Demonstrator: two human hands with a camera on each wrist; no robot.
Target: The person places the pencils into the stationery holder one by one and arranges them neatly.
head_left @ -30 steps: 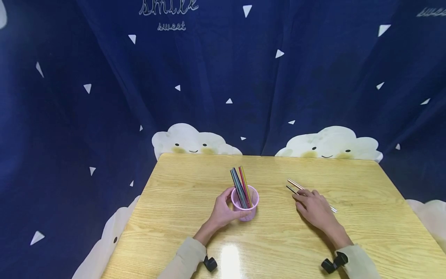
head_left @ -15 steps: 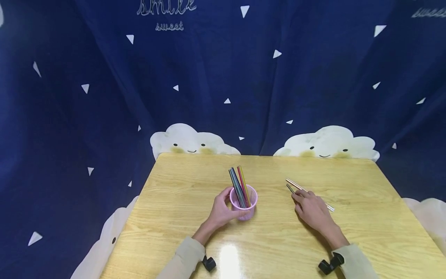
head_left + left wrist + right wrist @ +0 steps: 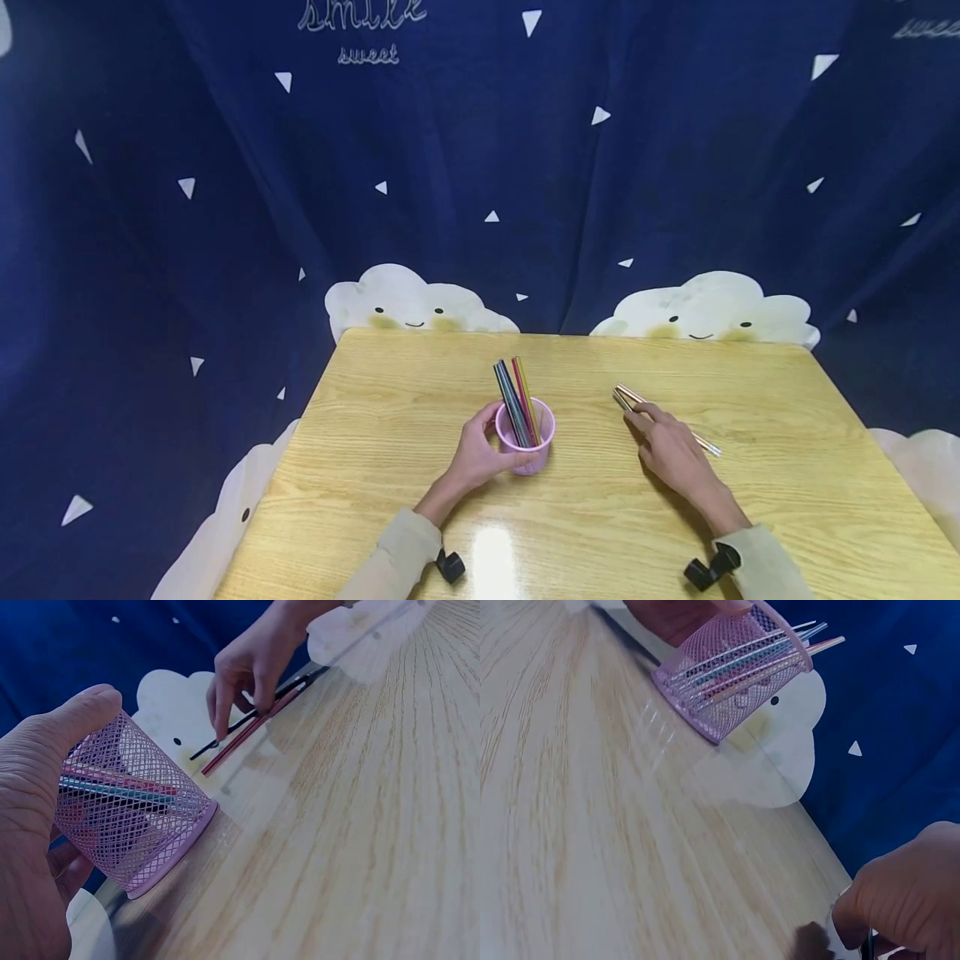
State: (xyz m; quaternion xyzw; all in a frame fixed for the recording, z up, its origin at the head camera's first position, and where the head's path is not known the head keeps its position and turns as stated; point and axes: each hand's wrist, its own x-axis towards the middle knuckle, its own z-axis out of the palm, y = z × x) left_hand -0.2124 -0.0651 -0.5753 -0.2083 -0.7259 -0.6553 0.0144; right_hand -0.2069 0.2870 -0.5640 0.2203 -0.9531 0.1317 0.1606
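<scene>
My left hand (image 3: pixel 480 457) grips a pink mesh pen cup (image 3: pixel 534 468) that stands upright on the table, fingers behind it and thumb across the near side. Several pencils (image 3: pixel 512 404), dark, teal, red and yellow, lean inside the cup toward the far left. To the right, my right hand (image 3: pixel 675 454) pinches a dark pencil (image 3: pixel 201 753), its middle hidden under the fingers. Close beside it on the table lies a reddish pencil (image 3: pixel 234 745), partly covered by the hand in the head view. In the right wrist view only part of that hand shows.
The light wooden table (image 3: pixel 577 533) reaches back to a dark blue curtain (image 3: pixel 450 167) printed with clouds and triangles. A black wrist camera (image 3: pixel 452 568) sits on the left forearm, and another wrist camera (image 3: pixel 705 575) on the right.
My right fingers have shifted the dark pencil's far end slightly away and left, bringing it nearer the reddish pencil's end. The left hand and cup stay in place.
</scene>
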